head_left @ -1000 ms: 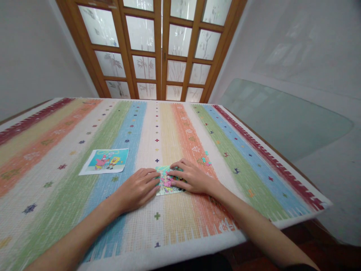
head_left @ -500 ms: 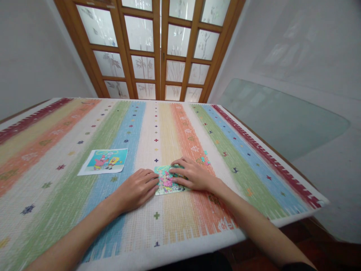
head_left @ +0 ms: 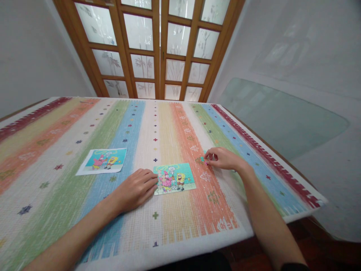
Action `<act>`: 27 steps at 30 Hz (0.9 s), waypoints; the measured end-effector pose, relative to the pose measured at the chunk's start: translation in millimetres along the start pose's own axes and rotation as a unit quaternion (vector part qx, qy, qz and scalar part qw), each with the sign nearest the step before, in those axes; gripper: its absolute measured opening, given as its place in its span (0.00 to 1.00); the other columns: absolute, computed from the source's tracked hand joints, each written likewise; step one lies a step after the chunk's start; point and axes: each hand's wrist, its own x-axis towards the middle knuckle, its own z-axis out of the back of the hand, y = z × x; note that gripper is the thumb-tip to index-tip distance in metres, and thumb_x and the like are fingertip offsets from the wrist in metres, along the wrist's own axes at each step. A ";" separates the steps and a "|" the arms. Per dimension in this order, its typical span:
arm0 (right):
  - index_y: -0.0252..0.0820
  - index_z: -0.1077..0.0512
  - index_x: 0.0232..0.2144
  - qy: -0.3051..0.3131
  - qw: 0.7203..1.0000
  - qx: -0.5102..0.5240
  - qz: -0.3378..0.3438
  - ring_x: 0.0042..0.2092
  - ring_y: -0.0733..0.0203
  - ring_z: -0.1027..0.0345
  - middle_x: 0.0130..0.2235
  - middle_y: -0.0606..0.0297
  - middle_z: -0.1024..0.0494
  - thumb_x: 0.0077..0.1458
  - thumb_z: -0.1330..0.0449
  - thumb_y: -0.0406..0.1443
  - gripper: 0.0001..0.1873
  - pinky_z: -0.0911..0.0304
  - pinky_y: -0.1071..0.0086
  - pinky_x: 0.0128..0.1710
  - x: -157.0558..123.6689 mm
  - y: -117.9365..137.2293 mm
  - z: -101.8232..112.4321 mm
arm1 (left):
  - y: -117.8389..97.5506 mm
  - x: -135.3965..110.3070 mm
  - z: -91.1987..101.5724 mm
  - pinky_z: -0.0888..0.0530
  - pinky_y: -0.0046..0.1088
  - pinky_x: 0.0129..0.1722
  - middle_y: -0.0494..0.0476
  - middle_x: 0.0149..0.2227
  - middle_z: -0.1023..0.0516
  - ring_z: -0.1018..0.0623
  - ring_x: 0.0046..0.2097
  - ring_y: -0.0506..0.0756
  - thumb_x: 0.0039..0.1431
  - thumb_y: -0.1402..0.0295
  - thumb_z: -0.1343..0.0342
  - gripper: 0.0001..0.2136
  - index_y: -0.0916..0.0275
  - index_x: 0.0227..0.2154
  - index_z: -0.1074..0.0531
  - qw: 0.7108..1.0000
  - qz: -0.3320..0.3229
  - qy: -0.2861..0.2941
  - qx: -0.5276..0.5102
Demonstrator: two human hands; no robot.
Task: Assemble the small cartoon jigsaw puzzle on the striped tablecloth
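In the head view a jigsaw puzzle (head_left: 184, 181) with cartoon figures lies flat on the striped tablecloth. Lines between pieces show at its left part, where some of the board looks paler. My left hand (head_left: 140, 187) rests on the cloth, its fingers extended and their tips touching the puzzle's left edge. To the right of the puzzle, my right hand (head_left: 220, 157) has thumb and fingers closed at a few small loose puzzle pieces (head_left: 203, 160), coloured teal and pink. The fingers partly cover these pieces.
A printed paper picture (head_left: 102, 162) of the same cartoon scene lies left of the puzzle. The tablecloth (head_left: 166, 128) covers the table, whose front edge is close to my body. Wooden glass doors (head_left: 156, 56) stand beyond, with a wall at right.
My right hand has left the top of the puzzle and moved right to the loose pieces, uncovering the puzzle's right half. My left hand has stayed at the left edge.
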 end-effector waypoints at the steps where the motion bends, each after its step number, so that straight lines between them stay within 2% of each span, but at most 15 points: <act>1: 0.40 0.21 0.35 0.013 1.000 0.005 -0.007 0.32 0.59 0.30 0.33 0.58 0.19 0.54 0.37 0.39 0.09 0.39 0.67 0.33 -1.6 -1.8 0.8 | -0.2 0.4 0.6 0.24 0.42 0.43 0.62 0.42 0.20 0.23 0.44 0.59 0.72 0.71 0.54 0.13 0.64 0.44 0.23 1.000 0.000 0.003 0.000; 6: 0.39 0.25 0.32 0.052 0.998 0.012 -0.031 0.30 0.60 0.32 0.31 0.60 0.21 0.52 0.36 0.41 0.10 0.42 0.69 0.30 -3.7 -7.0 -0.7 | 0.5 0.6 0.9 0.24 0.42 0.43 0.62 0.43 0.20 0.23 0.44 0.59 0.72 0.71 0.55 0.13 0.65 0.44 0.24 1.000 -0.006 0.004 0.011; 11: 0.39 0.27 0.31 0.071 0.996 0.051 -0.026 0.31 0.60 0.33 0.31 0.61 0.22 0.53 0.37 0.40 0.09 0.42 0.69 0.31 -1.8 -7.6 -3.1 | 1.4 -0.8 -1.5 0.24 0.41 0.43 0.62 0.42 0.20 0.23 0.43 0.59 0.72 0.71 0.55 0.13 0.65 0.43 0.24 1.000 -0.012 0.004 0.027; 17: 0.39 0.27 0.33 0.081 0.993 0.089 -0.001 0.31 0.61 0.34 0.31 0.62 0.24 0.55 0.39 0.42 0.11 0.41 0.69 0.32 -0.5 -7.8 -4.8 | 0.4 -0.5 -0.4 0.24 0.42 0.42 0.63 0.43 0.20 0.23 0.43 0.60 0.73 0.71 0.56 0.14 0.66 0.43 0.24 0.999 -0.014 0.008 0.032; 27: 0.40 0.29 0.35 0.084 0.989 0.115 0.022 0.32 0.61 0.36 0.32 0.63 0.26 0.54 0.40 0.39 0.09 0.41 0.69 0.32 2.3 -4.6 -6.8 | 0.8 -0.1 -1.3 0.25 0.41 0.43 0.62 0.42 0.20 0.23 0.43 0.59 0.72 0.71 0.56 0.14 0.66 0.43 0.24 0.999 -0.016 -0.005 0.030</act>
